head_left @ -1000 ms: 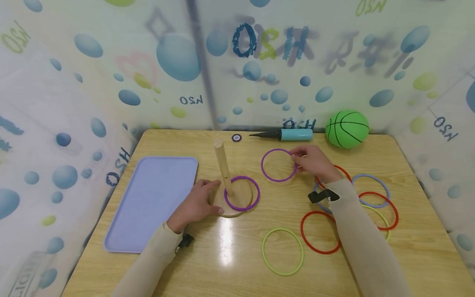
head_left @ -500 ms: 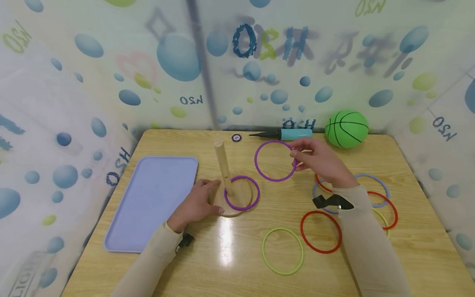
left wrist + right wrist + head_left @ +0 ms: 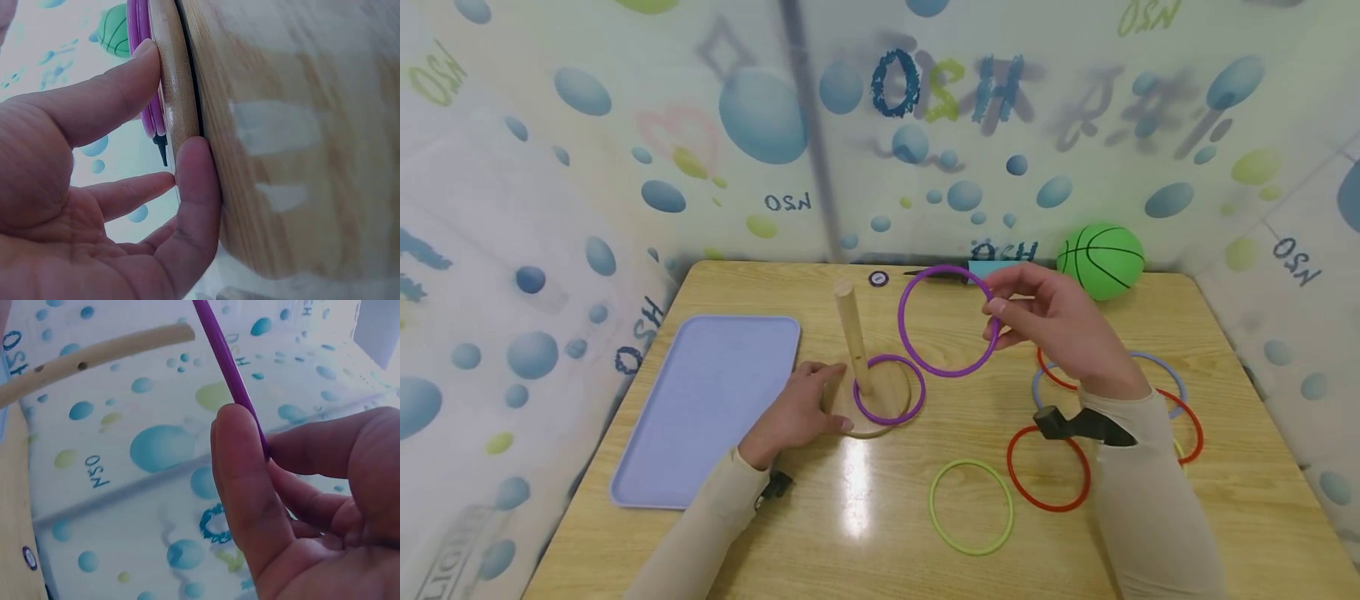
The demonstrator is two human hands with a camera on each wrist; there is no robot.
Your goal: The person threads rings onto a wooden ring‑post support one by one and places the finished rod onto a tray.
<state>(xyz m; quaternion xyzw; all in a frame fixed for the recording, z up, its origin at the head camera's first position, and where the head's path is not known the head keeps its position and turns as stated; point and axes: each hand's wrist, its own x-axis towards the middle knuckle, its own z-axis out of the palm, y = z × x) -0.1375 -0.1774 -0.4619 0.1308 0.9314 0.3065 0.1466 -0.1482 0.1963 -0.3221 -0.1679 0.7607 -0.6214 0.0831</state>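
Note:
A wooden peg stands upright on a round wooden base left of the table's middle. One purple ring lies on the base around the foot of the peg. My left hand grips the base's left edge; thumb and fingertips press on its rim in the left wrist view. To the peg's right, my right hand pinches a second purple ring between thumb and fingers, raised and tilted above the table. In the right wrist view this ring is partly out of frame, near the peg.
A lilac tray lies left. Two loose rings lie in front, one yellow-green, one red. More rings lie right, partly under my forearm. Behind are a blue hand pump, a green ball and a small dark disc.
My right hand has lifted the purple ring from low over the table and brought it slightly left, closer to the peg. The left hand stays in place on the base.

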